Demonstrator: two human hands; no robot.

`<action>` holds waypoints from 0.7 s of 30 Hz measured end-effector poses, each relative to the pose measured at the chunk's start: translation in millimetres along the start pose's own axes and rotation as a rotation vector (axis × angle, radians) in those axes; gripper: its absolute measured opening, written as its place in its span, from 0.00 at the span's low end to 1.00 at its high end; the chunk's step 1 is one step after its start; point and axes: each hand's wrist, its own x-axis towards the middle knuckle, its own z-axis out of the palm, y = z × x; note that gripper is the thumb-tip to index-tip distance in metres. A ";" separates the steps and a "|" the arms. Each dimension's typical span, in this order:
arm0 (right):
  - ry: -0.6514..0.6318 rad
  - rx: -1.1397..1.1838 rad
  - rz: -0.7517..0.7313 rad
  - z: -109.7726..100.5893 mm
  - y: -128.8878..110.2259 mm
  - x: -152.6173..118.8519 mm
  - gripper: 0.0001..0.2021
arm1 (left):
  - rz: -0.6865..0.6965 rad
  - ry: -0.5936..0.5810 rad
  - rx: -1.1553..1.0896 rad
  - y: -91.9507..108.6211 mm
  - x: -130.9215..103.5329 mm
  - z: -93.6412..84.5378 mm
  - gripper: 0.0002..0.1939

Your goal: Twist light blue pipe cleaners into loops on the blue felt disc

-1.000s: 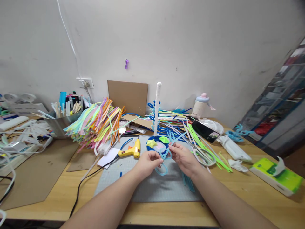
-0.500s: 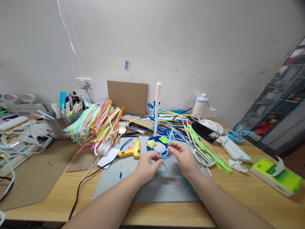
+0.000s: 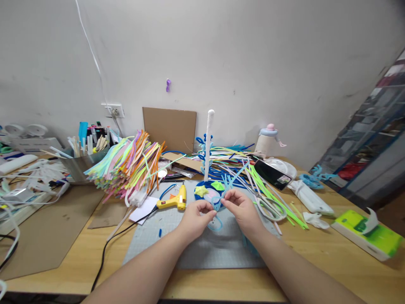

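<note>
Between my two hands is a bundle of light blue pipe cleaners [image 3: 217, 205], bent into loops with loose ends sticking up to the right. My left hand [image 3: 198, 217] pinches it from the left, thumb against fingers. My right hand [image 3: 242, 211] pinches it from the other side, close to my left fingertips. Just behind stands a dark blue round base [image 3: 198, 185] with a yellow star [image 3: 201, 192], a green star [image 3: 217, 185] and a pink patch. A white fuzzy post [image 3: 208, 145] rises upright at its back, with blue curls beside it.
A yellow glue gun [image 3: 172, 202] lies left on the grey cutting mat [image 3: 148, 245], its black cord running forward. Scissors [image 3: 270, 209], green pipe cleaners and a phone [image 3: 272, 174] lie right. A big pipe cleaner bundle [image 3: 129, 166] and a tissue pack [image 3: 367, 232] flank the mat.
My right hand has shifted slightly left, nearer my left hand. The loose light blue ends now reach further up and to the right. My left hand has hardly moved.
</note>
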 end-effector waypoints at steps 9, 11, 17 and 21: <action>0.038 0.168 -0.019 5.1 3.0 -3.2 0.12 | 0.048 0.049 0.072 2.3 -1.8 0.7 0.05; 0.038 0.220 0.010 5.3 2.6 -2.4 0.12 | -0.003 0.026 -0.018 1.9 -1.1 1.5 0.06; 0.017 0.377 0.112 6.8 -0.4 -2.3 0.12 | -0.098 -0.018 -0.234 -5.8 0.5 6.3 0.11; 0.043 0.414 0.167 8.7 -1.6 -3.8 0.13 | -0.119 -0.041 -0.247 -6.5 -1.5 9.0 0.11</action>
